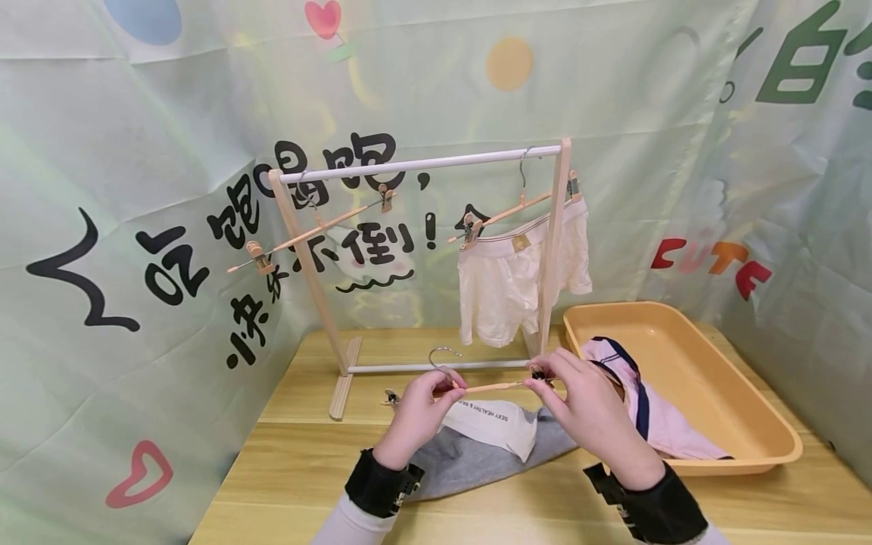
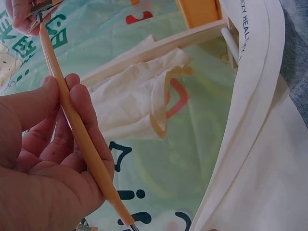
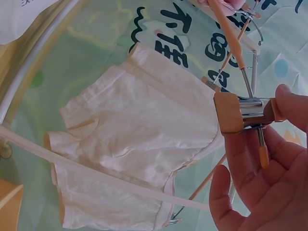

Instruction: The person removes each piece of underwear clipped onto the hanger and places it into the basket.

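My left hand (image 1: 425, 405) grips the orange bar of a clip hanger (image 1: 497, 388) beside its metal hook. In the left wrist view the thumb and fingers wrap the bar (image 2: 79, 125). My right hand (image 1: 589, 397) holds the clip at the hanger's right end. The right wrist view shows that metal clip (image 3: 252, 110), with wood-coloured pads, pinched between thumb and fingers. Beneath both hands a grey garment (image 1: 470, 462) with a wide white lettered waistband (image 1: 493, 425) lies on the table. The hanger's left clip (image 1: 391, 398) sticks out past the left hand.
Behind the hands stands a wooden rack (image 1: 555, 250) with white rails. White shorts (image 1: 507, 280) hang there from a clip hanger; another hanger (image 1: 330, 225) carries no garment. At right, an orange tray (image 1: 681, 341) contains a pink garment (image 1: 671, 428) with navy trim. A printed cloth surrounds the table.
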Demonstrator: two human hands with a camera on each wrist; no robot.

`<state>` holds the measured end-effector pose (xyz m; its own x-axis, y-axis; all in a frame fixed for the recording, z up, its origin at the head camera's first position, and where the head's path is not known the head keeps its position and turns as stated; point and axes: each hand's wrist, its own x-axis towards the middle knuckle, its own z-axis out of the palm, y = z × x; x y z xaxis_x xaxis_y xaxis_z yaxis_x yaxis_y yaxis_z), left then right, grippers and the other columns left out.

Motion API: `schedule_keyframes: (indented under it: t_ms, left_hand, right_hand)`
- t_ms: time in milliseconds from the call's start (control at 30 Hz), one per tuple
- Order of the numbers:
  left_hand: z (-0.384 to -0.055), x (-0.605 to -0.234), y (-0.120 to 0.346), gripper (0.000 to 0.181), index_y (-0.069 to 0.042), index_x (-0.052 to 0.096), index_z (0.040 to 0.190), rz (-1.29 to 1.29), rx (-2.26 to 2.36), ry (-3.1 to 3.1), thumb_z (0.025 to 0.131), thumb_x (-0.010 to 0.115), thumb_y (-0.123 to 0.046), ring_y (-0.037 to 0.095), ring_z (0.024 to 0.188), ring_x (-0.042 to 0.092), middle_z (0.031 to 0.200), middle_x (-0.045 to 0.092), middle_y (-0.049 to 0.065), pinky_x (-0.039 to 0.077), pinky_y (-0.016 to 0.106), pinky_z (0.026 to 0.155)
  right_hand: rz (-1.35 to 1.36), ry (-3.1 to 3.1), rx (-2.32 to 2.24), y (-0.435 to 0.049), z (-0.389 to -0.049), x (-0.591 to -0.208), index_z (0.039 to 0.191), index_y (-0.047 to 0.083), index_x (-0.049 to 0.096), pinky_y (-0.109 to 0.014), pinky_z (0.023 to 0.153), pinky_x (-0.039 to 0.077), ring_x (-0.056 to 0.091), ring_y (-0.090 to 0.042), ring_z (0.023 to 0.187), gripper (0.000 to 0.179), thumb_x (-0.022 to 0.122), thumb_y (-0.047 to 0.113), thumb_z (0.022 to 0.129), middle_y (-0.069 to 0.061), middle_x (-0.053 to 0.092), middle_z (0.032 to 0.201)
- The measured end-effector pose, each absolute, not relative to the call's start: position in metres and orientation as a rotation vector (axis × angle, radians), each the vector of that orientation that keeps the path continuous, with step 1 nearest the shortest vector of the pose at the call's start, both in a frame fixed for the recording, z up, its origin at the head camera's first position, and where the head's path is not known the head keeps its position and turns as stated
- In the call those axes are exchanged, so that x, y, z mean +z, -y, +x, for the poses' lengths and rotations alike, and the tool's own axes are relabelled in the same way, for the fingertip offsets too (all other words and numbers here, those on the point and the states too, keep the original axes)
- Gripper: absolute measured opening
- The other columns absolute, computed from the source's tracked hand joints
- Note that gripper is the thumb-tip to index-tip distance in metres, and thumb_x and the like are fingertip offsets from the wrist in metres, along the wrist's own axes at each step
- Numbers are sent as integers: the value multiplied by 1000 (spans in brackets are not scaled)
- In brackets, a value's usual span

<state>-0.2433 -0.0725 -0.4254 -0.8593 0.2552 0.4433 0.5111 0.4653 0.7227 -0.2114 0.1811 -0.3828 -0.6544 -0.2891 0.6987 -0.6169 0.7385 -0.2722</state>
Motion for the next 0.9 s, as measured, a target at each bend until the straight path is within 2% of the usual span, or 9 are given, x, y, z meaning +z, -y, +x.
schedule_keyframes:
  t_ms: [267, 900]
  left_hand:
    - [-243, -425, 72, 8, -13, 66, 89, -648, -1351, 2446, 90, 64, -21, 9, 83, 60, 88, 67, 0, 55, 38, 77]
    - [-243, -427, 71, 11, -11, 67, 90, -656, -1354, 2432, 90, 65, -22, 9, 82, 60, 87, 67, 1, 55, 37, 75]
  right_hand:
    - [670, 2292, 704, -180, -212, -383, 102, 18, 64, -32, 58, 49, 54, -3, 74, 20, 69, 29, 86, 7, 62, 90]
    - [641, 2335, 710, -179, -213, -384, 104, 16, 65, -34, 61, 49, 56, -8, 79, 21, 68, 29, 87, 5, 63, 90]
